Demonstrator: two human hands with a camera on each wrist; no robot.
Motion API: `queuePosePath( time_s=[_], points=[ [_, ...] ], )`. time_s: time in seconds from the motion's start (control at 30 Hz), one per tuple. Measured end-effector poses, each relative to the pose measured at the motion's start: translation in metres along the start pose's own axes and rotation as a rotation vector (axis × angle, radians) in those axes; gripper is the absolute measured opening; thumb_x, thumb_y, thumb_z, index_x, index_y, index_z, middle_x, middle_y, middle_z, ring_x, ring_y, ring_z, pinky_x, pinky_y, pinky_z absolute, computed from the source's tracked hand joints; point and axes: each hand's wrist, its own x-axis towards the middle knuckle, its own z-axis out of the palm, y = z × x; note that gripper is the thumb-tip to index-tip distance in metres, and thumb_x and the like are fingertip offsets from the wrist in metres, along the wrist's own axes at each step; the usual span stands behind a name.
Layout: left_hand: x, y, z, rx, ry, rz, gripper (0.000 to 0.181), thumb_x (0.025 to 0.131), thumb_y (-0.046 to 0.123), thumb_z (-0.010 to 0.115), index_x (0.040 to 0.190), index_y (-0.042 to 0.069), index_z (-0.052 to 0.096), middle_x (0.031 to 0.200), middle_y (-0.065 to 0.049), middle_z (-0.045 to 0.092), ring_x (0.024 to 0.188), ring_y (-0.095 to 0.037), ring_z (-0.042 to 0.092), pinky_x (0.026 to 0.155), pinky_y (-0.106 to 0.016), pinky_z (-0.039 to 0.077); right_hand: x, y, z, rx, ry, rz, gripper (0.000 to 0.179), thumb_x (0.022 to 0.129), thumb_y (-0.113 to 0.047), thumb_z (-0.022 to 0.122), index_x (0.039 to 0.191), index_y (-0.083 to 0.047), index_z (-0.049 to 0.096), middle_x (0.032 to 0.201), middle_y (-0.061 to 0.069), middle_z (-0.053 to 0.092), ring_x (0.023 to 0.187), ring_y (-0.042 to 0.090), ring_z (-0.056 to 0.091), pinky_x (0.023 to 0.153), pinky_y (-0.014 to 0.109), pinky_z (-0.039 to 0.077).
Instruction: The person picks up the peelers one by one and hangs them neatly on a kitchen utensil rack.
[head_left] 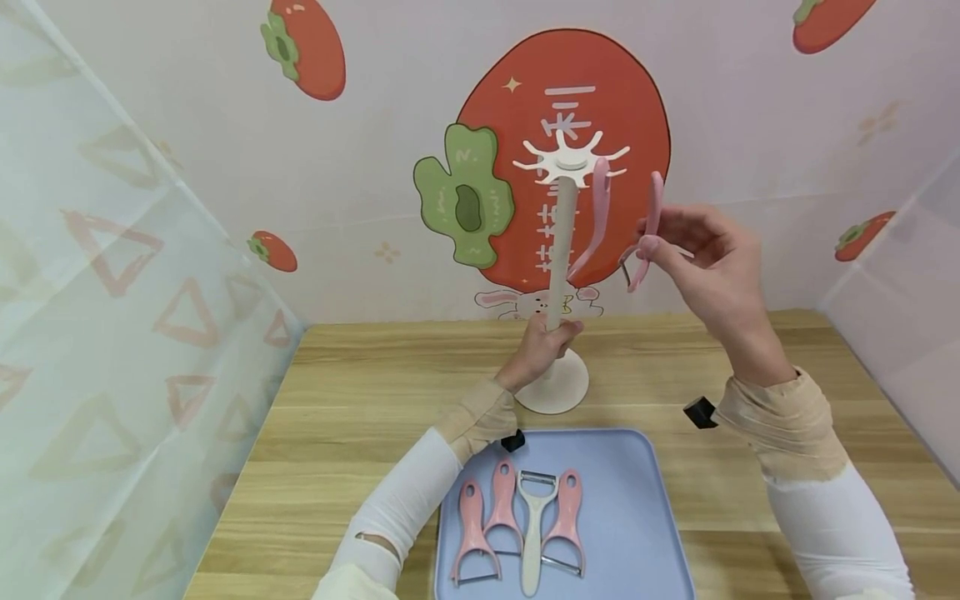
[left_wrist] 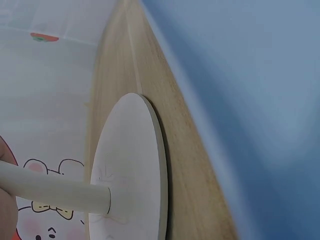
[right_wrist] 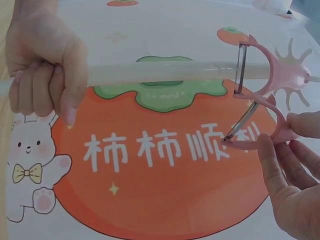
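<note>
A cream stand has a thin pole [head_left: 562, 242], a round base [head_left: 564, 392] and a crown of several hooks [head_left: 543, 160] on top. My left hand [head_left: 536, 354] grips the pole low down, fingers wrapped round it in the right wrist view. One pink peeler [head_left: 602, 200] hangs from a hook on the crown's right side. Just to the right of it, my right hand [head_left: 716, 267] pinches a second pink peeler [head_left: 656, 200] near its blade end, handle pointing up. In the right wrist view the two peelers' blade ends overlap.
A blue tray [head_left: 626, 517] lies in front of the stand on the wooden table [head_left: 337, 433]. On it are a cream peeler [head_left: 532, 542] and three pink peelers, a left one [head_left: 472, 508], a middle one [head_left: 503, 492] and a right one [head_left: 568, 500]. A printed wall covering [head_left: 390, 167] stands behind.
</note>
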Motion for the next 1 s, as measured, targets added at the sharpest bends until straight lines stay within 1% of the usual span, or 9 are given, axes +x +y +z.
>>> queuePosePath(
  time_s=[0.1, 0.13, 0.27, 0.33, 0.4, 0.5, 0.77, 0.9, 1.0],
  points=[
    [-0.001, 0.0, 0.0, 0.006, 0.003, -0.002, 0.023, 0.109, 0.007, 0.055, 0.129, -0.004, 0.061, 0.058, 0.007, 0.037, 0.049, -0.011, 0.029, 0.048, -0.027, 0.023, 0.003, -0.002, 0.0, 0.013, 0.019, -0.014, 0.036, 0.091, 0.013, 0.074, 0.126, 0.011, 0.068, 0.111, 0.014, 0.079, 0.101, 0.024, 0.076, 0.089, 0.025, 0.061],
    [-0.001, 0.0, 0.0, 0.006, 0.001, -0.002, 0.024, 0.109, 0.007, 0.055, 0.129, -0.006, 0.06, 0.058, 0.007, 0.036, 0.049, -0.011, 0.029, 0.048, -0.027, 0.023, 0.003, -0.002, 0.0, 0.018, 0.026, -0.019, 0.036, 0.091, 0.013, 0.075, 0.126, 0.011, 0.068, 0.111, 0.014, 0.079, 0.101, 0.023, 0.076, 0.089, 0.025, 0.061],
    [-0.001, -0.001, 0.0, 0.005, -0.003, -0.007, 0.023, 0.11, 0.008, 0.055, 0.127, -0.007, 0.06, 0.058, 0.008, 0.036, 0.049, -0.012, 0.029, 0.049, -0.027, 0.023, 0.006, -0.003, 0.002, 0.032, 0.041, -0.042, 0.036, 0.09, 0.014, 0.075, 0.125, 0.013, 0.068, 0.11, 0.015, 0.079, 0.099, 0.023, 0.077, 0.089, 0.025, 0.061],
    [-0.002, -0.002, 0.0, 0.003, -0.007, -0.007, 0.024, 0.11, 0.008, 0.055, 0.128, -0.007, 0.06, 0.057, 0.008, 0.036, 0.049, -0.012, 0.029, 0.048, -0.027, 0.022, 0.007, -0.003, 0.003, 0.027, 0.049, -0.054, 0.035, 0.09, 0.014, 0.075, 0.124, 0.013, 0.069, 0.109, 0.015, 0.079, 0.099, 0.023, 0.077, 0.089, 0.025, 0.061],
    [-0.002, -0.002, 0.0, 0.001, -0.008, -0.004, 0.027, 0.11, 0.007, 0.055, 0.134, -0.005, 0.06, 0.057, 0.008, 0.036, 0.048, -0.012, 0.029, 0.048, -0.028, 0.022, 0.008, -0.003, 0.005, 0.02, 0.058, -0.061, 0.035, 0.09, 0.013, 0.076, 0.124, 0.013, 0.069, 0.109, 0.015, 0.079, 0.098, 0.023, 0.077, 0.09, 0.025, 0.061],
    [-0.002, -0.002, -0.001, 0.0, -0.011, 0.004, 0.029, 0.11, 0.008, 0.054, 0.136, -0.005, 0.059, 0.056, 0.008, 0.036, 0.048, -0.012, 0.029, 0.047, -0.028, 0.022, 0.01, -0.003, 0.01, 0.009, 0.075, -0.077, 0.035, 0.09, 0.011, 0.076, 0.124, 0.012, 0.07, 0.109, 0.016, 0.078, 0.098, 0.023, 0.077, 0.09, 0.026, 0.061],
    [-0.001, -0.003, -0.002, -0.005, -0.02, 0.027, 0.02, 0.109, 0.008, 0.054, 0.12, -0.006, 0.061, 0.056, 0.007, 0.035, 0.048, -0.012, 0.029, 0.048, -0.028, 0.021, 0.017, -0.005, 0.02, -0.051, 0.09, -0.157, 0.033, 0.093, 0.006, 0.076, 0.125, 0.011, 0.071, 0.111, 0.02, 0.078, 0.1, 0.028, 0.077, 0.089, 0.029, 0.062],
    [0.0, -0.004, -0.002, -0.013, -0.021, 0.024, 0.019, 0.108, 0.009, 0.054, 0.114, -0.008, 0.061, 0.055, 0.007, 0.035, 0.047, -0.012, 0.028, 0.047, -0.028, 0.021, 0.021, -0.005, 0.023, -0.021, 0.093, -0.153, 0.033, 0.092, 0.007, 0.077, 0.124, 0.011, 0.072, 0.111, 0.018, 0.078, 0.099, 0.026, 0.077, 0.089, 0.028, 0.062],
    [0.0, -0.004, -0.002, -0.016, -0.018, 0.023, 0.019, 0.108, 0.009, 0.054, 0.114, -0.008, 0.061, 0.054, 0.007, 0.034, 0.047, -0.012, 0.028, 0.047, -0.028, 0.02, 0.023, -0.005, 0.025, -0.004, 0.097, -0.156, 0.032, 0.092, 0.008, 0.077, 0.123, 0.012, 0.072, 0.11, 0.017, 0.079, 0.098, 0.025, 0.078, 0.089, 0.028, 0.062]
  ],
)
